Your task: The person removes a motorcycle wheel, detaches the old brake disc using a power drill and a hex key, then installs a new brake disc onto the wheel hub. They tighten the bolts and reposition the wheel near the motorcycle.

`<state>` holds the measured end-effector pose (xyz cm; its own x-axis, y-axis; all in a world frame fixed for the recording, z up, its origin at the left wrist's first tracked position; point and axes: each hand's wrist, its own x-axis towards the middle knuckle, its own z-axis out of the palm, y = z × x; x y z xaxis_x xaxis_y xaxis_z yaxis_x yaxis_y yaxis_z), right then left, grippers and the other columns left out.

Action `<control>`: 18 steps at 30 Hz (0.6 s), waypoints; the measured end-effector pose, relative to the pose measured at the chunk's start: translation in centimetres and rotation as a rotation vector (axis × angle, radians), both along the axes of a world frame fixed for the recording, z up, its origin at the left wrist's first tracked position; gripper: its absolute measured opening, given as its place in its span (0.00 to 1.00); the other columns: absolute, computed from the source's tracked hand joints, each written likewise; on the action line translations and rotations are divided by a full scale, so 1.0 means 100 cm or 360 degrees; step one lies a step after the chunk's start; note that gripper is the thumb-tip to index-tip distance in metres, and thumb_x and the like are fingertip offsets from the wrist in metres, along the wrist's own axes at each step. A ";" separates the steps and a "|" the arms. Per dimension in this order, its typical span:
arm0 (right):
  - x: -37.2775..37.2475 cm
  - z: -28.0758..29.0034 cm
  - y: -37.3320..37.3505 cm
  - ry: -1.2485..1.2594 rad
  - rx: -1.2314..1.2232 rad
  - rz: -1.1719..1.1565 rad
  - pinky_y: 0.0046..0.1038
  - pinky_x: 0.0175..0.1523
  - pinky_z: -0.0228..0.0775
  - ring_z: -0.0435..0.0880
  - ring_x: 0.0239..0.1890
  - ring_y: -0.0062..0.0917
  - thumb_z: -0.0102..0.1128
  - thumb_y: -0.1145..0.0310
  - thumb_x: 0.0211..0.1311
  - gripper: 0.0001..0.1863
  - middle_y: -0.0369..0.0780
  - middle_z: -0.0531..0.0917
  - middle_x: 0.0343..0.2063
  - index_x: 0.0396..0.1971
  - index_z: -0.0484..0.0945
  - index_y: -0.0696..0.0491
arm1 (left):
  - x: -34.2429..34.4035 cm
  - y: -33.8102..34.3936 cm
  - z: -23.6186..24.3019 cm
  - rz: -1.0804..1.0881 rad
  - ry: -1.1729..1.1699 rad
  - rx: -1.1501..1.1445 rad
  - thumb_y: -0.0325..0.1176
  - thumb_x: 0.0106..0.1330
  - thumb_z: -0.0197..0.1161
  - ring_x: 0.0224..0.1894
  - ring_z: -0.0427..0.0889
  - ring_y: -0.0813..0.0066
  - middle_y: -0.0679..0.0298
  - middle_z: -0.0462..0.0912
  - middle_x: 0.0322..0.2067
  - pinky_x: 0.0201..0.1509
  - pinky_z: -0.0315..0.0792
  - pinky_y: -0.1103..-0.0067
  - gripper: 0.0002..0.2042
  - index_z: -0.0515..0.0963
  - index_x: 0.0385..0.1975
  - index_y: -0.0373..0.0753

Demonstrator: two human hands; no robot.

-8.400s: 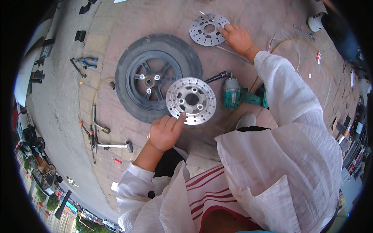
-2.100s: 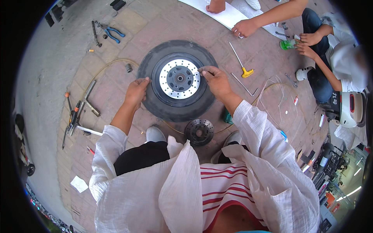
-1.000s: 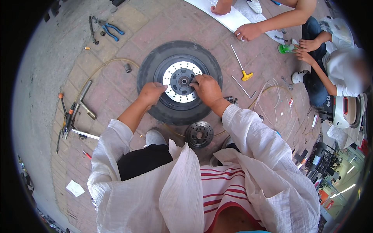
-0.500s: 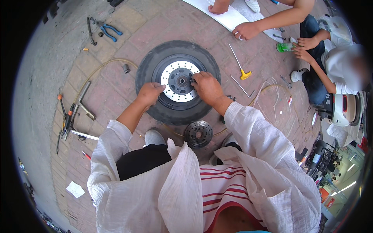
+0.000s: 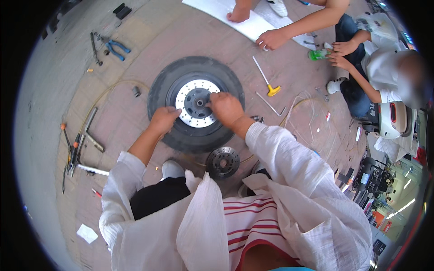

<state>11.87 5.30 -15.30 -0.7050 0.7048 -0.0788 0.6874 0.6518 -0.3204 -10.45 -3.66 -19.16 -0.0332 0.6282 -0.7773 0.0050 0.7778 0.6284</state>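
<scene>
A scooter-type wheel with a black tyre (image 5: 160, 81) lies flat on the paving in front of me. On its hub rests a silver brake disc (image 5: 197, 122) with drilled holes. My left hand (image 5: 164, 120) pinches at the left edge of this disc, thumb and fingers closed. My right hand (image 5: 226, 107) is closed over the disc's right side, its fingertips beside the hub; a small dark thing shows at them, too small to name. A second, darker brake disc (image 5: 223, 162) lies between my feet, near the tyre.
Blue-handled pliers (image 5: 116, 49) lie at the far left, more tools (image 5: 74, 149) at the left. A yellow T-handle wrench (image 5: 273, 90) and a hex key (image 5: 270, 104) lie right of the wheel. Across from me, another person's hands (image 5: 273, 39) press on a white sheet (image 5: 221, 11); someone holds a green bottle (image 5: 318, 54).
My view has shifted, so the wheel and tools appear further left and lower. Both hands stay at the same places on the disc.
</scene>
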 end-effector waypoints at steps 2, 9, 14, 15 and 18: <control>0.000 0.004 0.002 -0.0096 0.0016 -0.0026 0.39 0.39 0.76 0.82 0.34 0.41 0.63 0.61 0.56 0.12 0.46 0.82 0.28 0.30 0.75 0.55 | 0.005 0.006 0.005 0.0036 -0.0025 -0.0003 0.40 0.65 0.62 0.12 0.64 0.81 0.70 0.69 0.14 0.14 0.57 0.79 0.16 0.80 0.36 0.30; 0.001 0.005 0.000 0.0109 -0.0136 -0.0151 0.39 0.45 0.73 0.80 0.40 0.43 0.62 0.66 0.57 0.10 0.46 0.80 0.32 0.35 0.76 0.55 | 0.003 0.004 0.009 0.0065 -0.0088 -0.0031 0.40 0.66 0.62 0.13 0.61 0.82 0.72 0.66 0.16 0.15 0.56 0.80 0.14 0.78 0.35 0.33; 0.013 0.004 0.004 0.0259 -0.0229 0.0029 0.40 0.46 0.73 0.79 0.41 0.43 0.62 0.72 0.54 0.12 0.45 0.78 0.33 0.40 0.77 0.52 | 0.005 0.005 0.009 0.0066 -0.0050 0.0018 0.39 0.66 0.61 0.13 0.64 0.80 0.69 0.68 0.15 0.15 0.57 0.78 0.13 0.78 0.27 0.33; 0.011 0.008 0.005 0.0229 -0.0282 0.0036 0.40 0.47 0.73 0.79 0.41 0.43 0.61 0.73 0.54 0.12 0.45 0.78 0.34 0.40 0.77 0.53 | 0.003 0.004 0.006 0.0036 -0.0019 0.0071 0.39 0.66 0.60 0.13 0.64 0.80 0.69 0.68 0.15 0.15 0.57 0.78 0.13 0.79 0.29 0.32; 0.011 0.013 0.006 0.0216 -0.0300 0.0032 0.39 0.47 0.72 0.79 0.41 0.43 0.62 0.74 0.53 0.13 0.46 0.79 0.35 0.41 0.77 0.54 | 0.003 0.001 0.003 0.0036 -0.0006 0.0060 0.39 0.66 0.60 0.13 0.64 0.80 0.69 0.69 0.15 0.15 0.57 0.78 0.13 0.80 0.31 0.32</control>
<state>12.96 5.86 -14.01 -0.7317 0.6725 -0.1115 0.6175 0.5846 -0.5262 -10.14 -3.61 -18.89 -0.0449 0.6560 -0.7534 -0.0150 0.7536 0.6571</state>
